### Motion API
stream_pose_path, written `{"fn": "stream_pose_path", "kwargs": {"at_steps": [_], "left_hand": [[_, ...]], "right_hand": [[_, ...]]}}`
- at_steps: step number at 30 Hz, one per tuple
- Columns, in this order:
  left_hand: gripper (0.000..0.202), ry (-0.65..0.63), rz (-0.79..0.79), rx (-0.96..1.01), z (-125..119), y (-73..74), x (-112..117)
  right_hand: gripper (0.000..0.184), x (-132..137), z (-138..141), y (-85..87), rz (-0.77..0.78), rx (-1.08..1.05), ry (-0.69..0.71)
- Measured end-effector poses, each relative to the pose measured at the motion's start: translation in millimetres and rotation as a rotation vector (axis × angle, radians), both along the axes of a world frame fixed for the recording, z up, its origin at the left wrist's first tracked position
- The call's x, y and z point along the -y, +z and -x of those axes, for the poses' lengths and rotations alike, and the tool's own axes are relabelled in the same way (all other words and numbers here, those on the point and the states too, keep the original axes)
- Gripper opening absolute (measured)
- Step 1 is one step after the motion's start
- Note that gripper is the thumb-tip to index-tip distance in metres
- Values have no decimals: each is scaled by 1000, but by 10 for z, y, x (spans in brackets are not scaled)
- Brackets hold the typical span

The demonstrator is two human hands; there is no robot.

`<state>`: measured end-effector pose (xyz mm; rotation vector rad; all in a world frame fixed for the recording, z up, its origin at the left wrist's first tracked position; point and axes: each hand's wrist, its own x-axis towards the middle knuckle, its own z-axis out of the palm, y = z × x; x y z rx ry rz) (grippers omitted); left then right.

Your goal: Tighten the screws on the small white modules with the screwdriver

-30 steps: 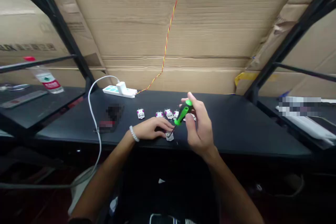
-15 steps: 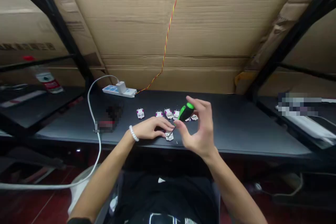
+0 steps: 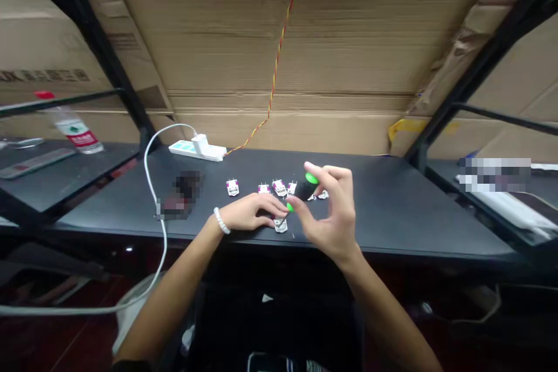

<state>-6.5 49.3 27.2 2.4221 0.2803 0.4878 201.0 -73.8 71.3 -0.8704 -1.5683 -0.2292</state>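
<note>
My right hand [image 3: 331, 209] grips a screwdriver [image 3: 305, 187] with a black and green handle, thumb on one side and fingers curled over the top. The shaft slants down to the left, its tip on a small white plastic part [image 3: 281, 226] near the table's front edge. My left hand [image 3: 250, 213], with a white bead bracelet on the wrist, lies low on the table, its fingertips holding that part from the left. Beyond my hands are several small white and purple pieces [image 3: 232, 187], partly hidden by my fingers and the handle.
On the black table [image 3: 392, 209], a white power strip [image 3: 213, 153] with a plugged-in charger [image 3: 200, 143] stands at the back left. Its white cable [image 3: 150, 177] loops down the left side. A blurred dark object [image 3: 181, 195] lies nearby. A bottle [image 3: 81, 131] stands far left, behind the black frame.
The screwdriver handle has turned in my right fingers, so its green stripe now faces differently, and the index finger has shifted slightly left. My left hand stays put. The scene's brightness has changed.
</note>
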Motion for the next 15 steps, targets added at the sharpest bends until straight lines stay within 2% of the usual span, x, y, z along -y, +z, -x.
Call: {"fn": "stream_pose_path", "kwargs": {"at_steps": [4,7,13,15], "left_hand": [[26,-16,9,-14,0,-9,-14],[24,-16,11,-14,-1,-4,-12],[21,13,12,0,-4,17,20],[20,5,0,-3,-6,17,17]], "right_hand": [[66,7,-5,-17,110,8,101],[66,15,-8,-16,128,6,151],[56,37,9,15,-2,2,26],[53,44,8,15,13,-12,25]]}}
